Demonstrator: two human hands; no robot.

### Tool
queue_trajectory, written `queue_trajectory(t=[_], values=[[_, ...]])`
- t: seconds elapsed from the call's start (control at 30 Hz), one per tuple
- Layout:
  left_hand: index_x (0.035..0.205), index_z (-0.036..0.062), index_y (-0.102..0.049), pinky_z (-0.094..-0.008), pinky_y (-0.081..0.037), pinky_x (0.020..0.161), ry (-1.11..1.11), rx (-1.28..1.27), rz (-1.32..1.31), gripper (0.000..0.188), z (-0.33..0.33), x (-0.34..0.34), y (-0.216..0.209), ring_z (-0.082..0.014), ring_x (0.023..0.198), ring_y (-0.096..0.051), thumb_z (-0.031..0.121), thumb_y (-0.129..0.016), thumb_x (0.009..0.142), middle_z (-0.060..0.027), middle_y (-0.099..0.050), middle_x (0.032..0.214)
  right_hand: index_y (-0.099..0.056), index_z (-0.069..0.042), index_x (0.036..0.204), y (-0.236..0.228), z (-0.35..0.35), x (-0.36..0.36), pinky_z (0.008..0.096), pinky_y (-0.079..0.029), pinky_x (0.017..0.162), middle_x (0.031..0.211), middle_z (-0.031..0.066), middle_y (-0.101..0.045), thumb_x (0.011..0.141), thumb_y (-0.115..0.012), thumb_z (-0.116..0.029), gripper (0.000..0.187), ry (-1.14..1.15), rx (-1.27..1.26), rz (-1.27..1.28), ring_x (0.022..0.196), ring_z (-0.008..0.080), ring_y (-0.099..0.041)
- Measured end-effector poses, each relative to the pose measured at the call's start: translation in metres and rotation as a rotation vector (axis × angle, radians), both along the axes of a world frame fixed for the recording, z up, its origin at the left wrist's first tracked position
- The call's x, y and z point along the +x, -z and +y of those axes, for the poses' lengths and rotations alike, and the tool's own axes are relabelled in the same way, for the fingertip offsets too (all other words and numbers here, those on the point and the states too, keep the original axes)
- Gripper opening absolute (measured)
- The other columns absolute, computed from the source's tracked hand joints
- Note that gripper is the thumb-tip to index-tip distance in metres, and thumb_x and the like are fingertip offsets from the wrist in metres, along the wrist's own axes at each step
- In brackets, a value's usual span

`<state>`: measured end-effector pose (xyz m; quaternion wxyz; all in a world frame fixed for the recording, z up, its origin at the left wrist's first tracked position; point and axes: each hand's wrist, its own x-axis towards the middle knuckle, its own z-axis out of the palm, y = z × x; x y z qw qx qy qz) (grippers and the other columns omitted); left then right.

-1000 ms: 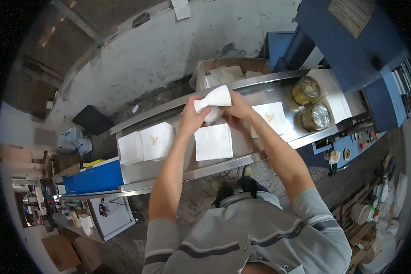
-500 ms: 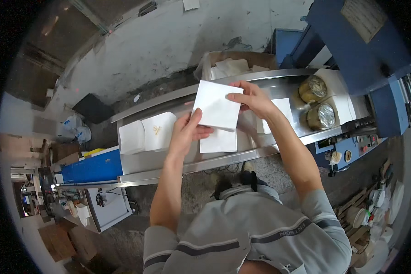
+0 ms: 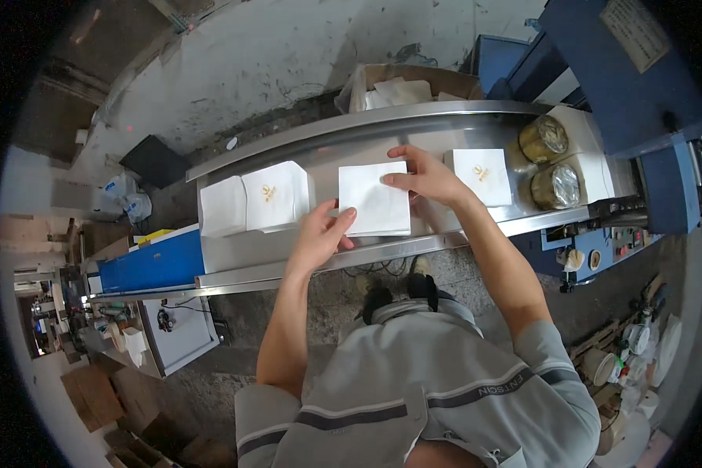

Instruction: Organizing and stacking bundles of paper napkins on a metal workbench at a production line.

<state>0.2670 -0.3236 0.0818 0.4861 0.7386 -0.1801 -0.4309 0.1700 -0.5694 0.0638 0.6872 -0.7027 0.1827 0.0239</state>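
A square stack of plain white paper napkins [image 3: 373,204] is between my hands, low over the metal trough. My left hand [image 3: 318,237] grips its lower left corner, thumb on top and fingers at the side. At the upper right edge, my right hand [image 3: 430,178] holds it with the thumb pressed on top; the index finger reaches out beyond the edge. To the right lies another napkin stack [image 3: 480,176] with a gold print. On the left, napkins with a gold print [image 3: 273,195] lean beside a plain white pile [image 3: 223,207].
The long steel trough [image 3: 304,152] has raised rims. Two wrapped rolls [image 3: 544,139] sit at its right end by a blue machine [image 3: 600,62]. A cardboard box [image 3: 444,83] of white napkins stands behind. A blue panel [image 3: 152,261] lies at the left.
The held stack has come down toward the trough, over where another white stack lay, and turned straighter. Both hands moved down with it. The gold-printed stack at right is now uncovered.
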Motion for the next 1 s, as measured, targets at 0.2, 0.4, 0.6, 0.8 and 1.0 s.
queue_trajectory(t=[0.2,0.4,0.6,0.8,1.0], values=[[0.134,-0.0065,-0.045,-0.0266,-0.047,0.056,0.013,0.016,-0.008,0.061,0.001,-0.004,-0.007,-0.0123,0.059,-0.06,0.032,-0.069,0.092,-0.0115,-0.069,0.088,-0.044,-0.001,0.135,-0.001,0.003,-0.004,0.0263,-0.052,0.059,0.096,0.0081,-0.064,0.085,-0.076,-0.024,0.064,0.004,-0.078,0.02,0.079,0.0134,-0.061],[0.136,-0.008,-0.042,-0.0275,-0.048,0.06,0.038,-0.01,0.038,0.066,0.0,-0.009,-0.015,-0.0133,0.062,-0.06,0.033,-0.069,0.092,-0.0148,-0.069,0.092,-0.044,-0.001,0.135,0.005,0.004,-0.009,0.0267,-0.051,0.055,0.094,0.0088,-0.063,0.085,-0.076,-0.021,0.063,0.054,-0.095,-0.073,0.077,0.0139,-0.061],[0.131,-0.0092,-0.046,-0.0274,-0.05,0.064,-0.092,0.023,-0.22,0.065,0.0,-0.004,0.022,-0.0141,0.076,-0.062,0.036,-0.07,0.09,-0.0147,-0.067,0.096,-0.046,0.001,0.134,0.004,0.011,-0.01,0.0306,-0.053,0.066,0.098,0.0136,-0.065,0.083,-0.076,-0.021,0.063,0.102,-0.27,-0.026,0.083,0.0171,-0.062],[0.119,-0.0076,-0.056,-0.0276,-0.048,0.05,-0.136,0.064,0.071,0.062,-0.026,0.002,0.021,-0.0162,0.08,-0.063,0.044,-0.072,0.086,-0.0091,-0.066,0.09,-0.048,0.002,0.135,0.005,0.022,-0.018,0.036,-0.054,0.078,0.109,0.0214,-0.064,0.08,-0.079,-0.026,0.069,0.231,-0.476,-0.036,0.091,0.0264,-0.066],[0.112,-0.009,-0.059,-0.0266,-0.046,0.047,-0.104,0.164,0.243,0.066,-0.029,0.011,0.025,-0.0169,0.079,-0.063,0.045,-0.078,0.08,-0.0097,-0.065,0.094,-0.048,0.003,0.135,0.006,0.029,-0.025,0.0348,-0.054,0.079,0.11,0.0214,-0.064,0.079,-0.079,-0.024,0.07,0.279,-0.448,-0.008,0.092,0.0249,-0.066]])
